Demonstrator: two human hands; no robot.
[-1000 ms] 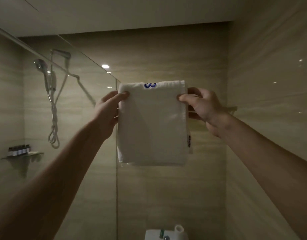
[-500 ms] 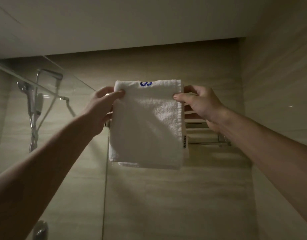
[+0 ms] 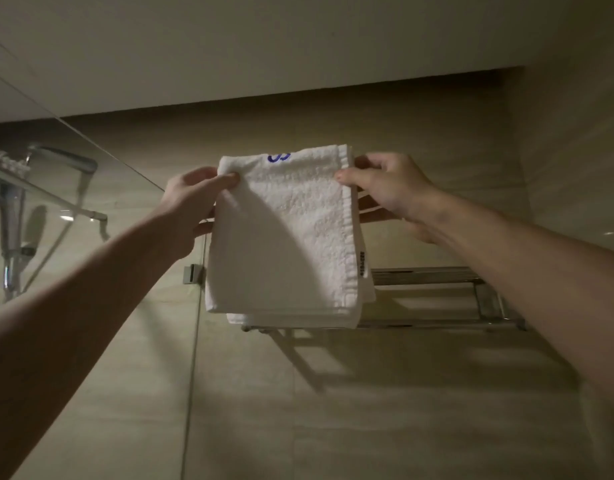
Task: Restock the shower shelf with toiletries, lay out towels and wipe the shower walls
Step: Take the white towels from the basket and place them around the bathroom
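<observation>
A folded white towel (image 3: 284, 237) with a blue embroidered mark near its top edge hangs in front of me at arm's length. My left hand (image 3: 191, 206) pinches its upper left corner, thumb in front. My right hand (image 3: 385, 188) pinches the upper right corner, thumb on the front and fingers behind. The towel's lower edge hangs level with the front bar of a chrome towel rack (image 3: 437, 296) fixed high on the beige tiled wall. The left part of the rack is hidden behind the towel.
A glass shower screen (image 3: 90, 202) stands at the left, clamped to the wall by a metal bracket (image 3: 193, 273). Behind the glass hang a hand shower (image 3: 11, 216) and an overhead shower arm (image 3: 66, 157). The side wall closes in on the right; the ceiling is close above.
My view has tilted upward, so the toiletry shelf dropped out of sight and the chrome rack came into view. Both hands carried the towel toward the rack, keeping the same corner grips.
</observation>
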